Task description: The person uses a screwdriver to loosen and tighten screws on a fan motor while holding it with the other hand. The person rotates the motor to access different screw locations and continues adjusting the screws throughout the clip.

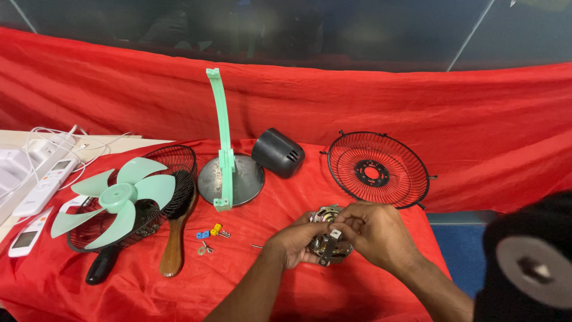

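Both hands, left point(296, 241) and right point(370, 229), are gripping the motor point(326, 237); it could be slipping onto the loose screws point(207, 248) nearby.

Both forearms were bare to the lower edge of the picture, with no sleeves in view. The left hand point(293, 243) and the right hand point(374, 229) wore no gloves, rings or watch that could be made out. The fingers looked slender, with short nails at their tips.
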